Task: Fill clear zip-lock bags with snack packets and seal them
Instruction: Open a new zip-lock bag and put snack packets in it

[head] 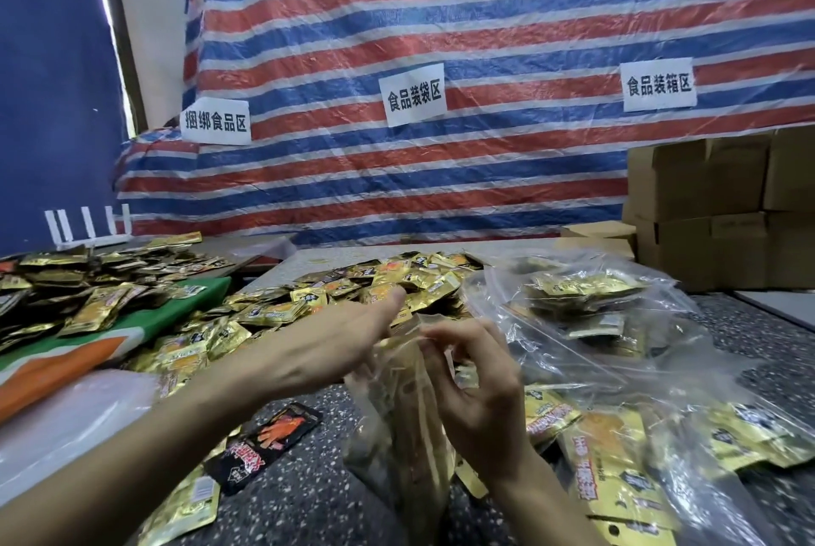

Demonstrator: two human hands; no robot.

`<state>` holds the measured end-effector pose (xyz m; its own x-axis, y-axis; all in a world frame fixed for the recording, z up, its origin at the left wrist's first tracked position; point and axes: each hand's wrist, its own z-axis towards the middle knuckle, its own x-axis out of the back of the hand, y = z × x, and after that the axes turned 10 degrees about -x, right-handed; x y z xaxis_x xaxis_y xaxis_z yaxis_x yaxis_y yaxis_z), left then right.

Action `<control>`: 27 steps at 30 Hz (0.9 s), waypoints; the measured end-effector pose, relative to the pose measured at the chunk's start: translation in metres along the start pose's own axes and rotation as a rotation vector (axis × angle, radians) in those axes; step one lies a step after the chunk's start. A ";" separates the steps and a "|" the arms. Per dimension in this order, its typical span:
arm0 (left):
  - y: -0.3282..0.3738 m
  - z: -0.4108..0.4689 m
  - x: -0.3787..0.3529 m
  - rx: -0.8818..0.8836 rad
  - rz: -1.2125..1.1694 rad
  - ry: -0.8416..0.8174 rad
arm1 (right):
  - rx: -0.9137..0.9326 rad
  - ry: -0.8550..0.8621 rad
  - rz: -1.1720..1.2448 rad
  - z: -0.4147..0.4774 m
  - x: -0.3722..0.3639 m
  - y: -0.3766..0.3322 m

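The clear zip-lock bag (397, 435) stood upright on the speckled table (300, 501) with gold packets inside, its top edge pinched in the curled fingers of the right hand (476, 386). The left hand (335, 342) reached to the bag's mouth, fingers stretched out; whether it gripped the plastic could not be told. Behind the bag lay the heap of snack packets (383, 281), just left of it a black packet (269, 439).
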<state>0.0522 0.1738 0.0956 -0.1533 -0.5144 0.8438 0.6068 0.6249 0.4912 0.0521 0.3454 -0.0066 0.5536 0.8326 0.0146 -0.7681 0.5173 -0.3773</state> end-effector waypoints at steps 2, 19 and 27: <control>-0.003 -0.008 0.010 -0.089 0.012 -0.040 | 0.014 -0.011 -0.040 0.001 0.000 -0.001; -0.014 -0.037 0.076 -0.398 0.306 0.091 | 0.048 -0.746 -0.666 0.100 0.030 -0.071; -0.030 -0.047 0.079 -0.373 0.224 0.162 | -0.271 -1.162 -0.555 0.126 0.065 -0.076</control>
<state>0.0589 0.0865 0.1374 0.1195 -0.4940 0.8612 0.8546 0.4927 0.1640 0.1054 0.3849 0.1398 0.0703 0.2769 0.9583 -0.3658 0.9009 -0.2334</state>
